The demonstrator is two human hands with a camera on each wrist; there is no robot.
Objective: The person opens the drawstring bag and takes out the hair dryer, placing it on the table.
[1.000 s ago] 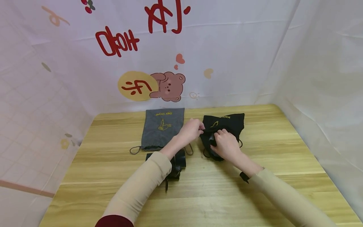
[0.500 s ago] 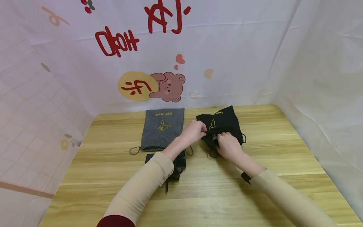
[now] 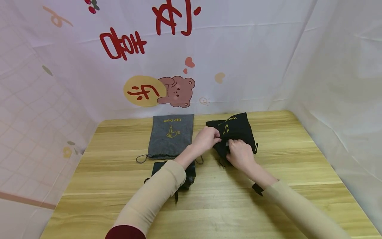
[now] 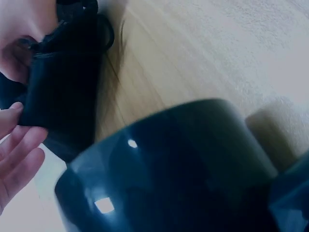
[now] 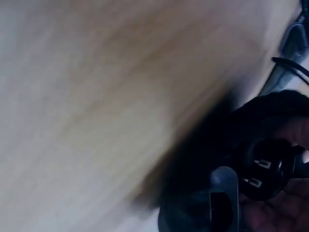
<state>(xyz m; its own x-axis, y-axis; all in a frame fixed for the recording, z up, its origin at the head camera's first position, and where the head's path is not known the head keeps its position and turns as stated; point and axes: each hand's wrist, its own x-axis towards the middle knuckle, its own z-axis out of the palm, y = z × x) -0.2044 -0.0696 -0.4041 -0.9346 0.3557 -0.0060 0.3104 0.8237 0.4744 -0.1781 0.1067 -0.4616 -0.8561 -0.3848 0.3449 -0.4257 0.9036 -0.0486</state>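
Observation:
A black drawstring bag [image 3: 240,129] with yellow lettering lies at the back right of the table. My left hand [image 3: 206,138] pinches the edge of its mouth between thumb and fingers, as the left wrist view also shows. At that mouth my right hand [image 3: 241,156] has its fingertips tucked inside the cloth. In the right wrist view its fingers curl round a black two-pin plug [image 5: 266,169]. Beside the plug is a grey rounded piece with a dark slot [image 5: 224,198], its kind unclear. Whatever lies deeper in the bag is hidden.
A grey drawstring bag [image 3: 170,136] printed "Hair Dryer" lies flat at the back left. In front of it, partly under my left forearm, sits a glossy black hair dryer [image 4: 164,164]. A wooden table [image 3: 226,212] meets a printed cloth backdrop [image 3: 247,59] at the back.
The black bag's right side has swung up and back, and its mouth has closed in around my right fingers. My left hand has shifted slightly right with the edge it pinches.

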